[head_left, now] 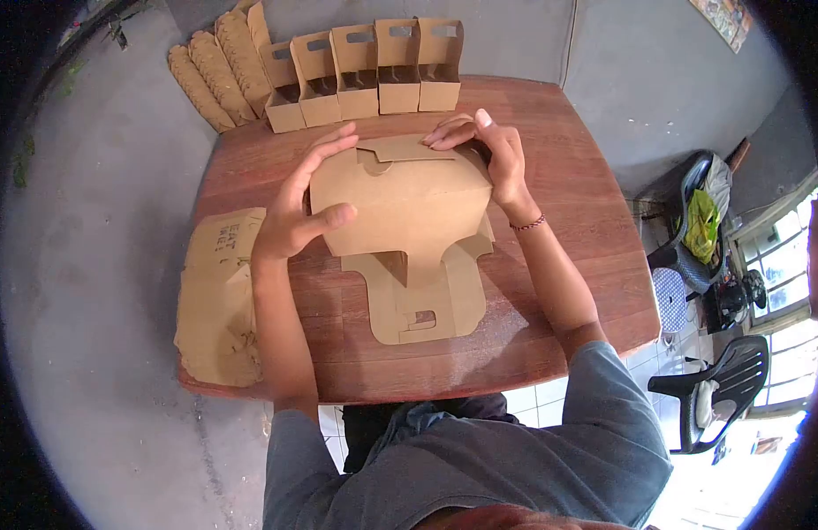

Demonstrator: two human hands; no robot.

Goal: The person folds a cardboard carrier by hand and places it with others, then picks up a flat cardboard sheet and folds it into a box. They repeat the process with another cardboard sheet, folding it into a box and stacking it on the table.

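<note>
A partly folded brown cardboard carrier [400,212] is between my hands above the table. Its wide panel faces me, and a tab with a rounded notch lies along its upper edge. Below that, a flat part with a handle slot [427,305] spreads toward me. My left hand [307,199] grips the left side, fingers along the edge and thumb at the front panel. At the right end, my right hand [493,155] holds the carrier, its fingertips bent over the upper tab and its thumb raised.
Several finished cardboard carriers [356,75] stand in a row at the table's back edge. Stacked folded cardboard [219,71] leans beside them. A flat cardboard stack [216,300] lies left on the wooden table [568,230]. A black chair [723,389] stands right.
</note>
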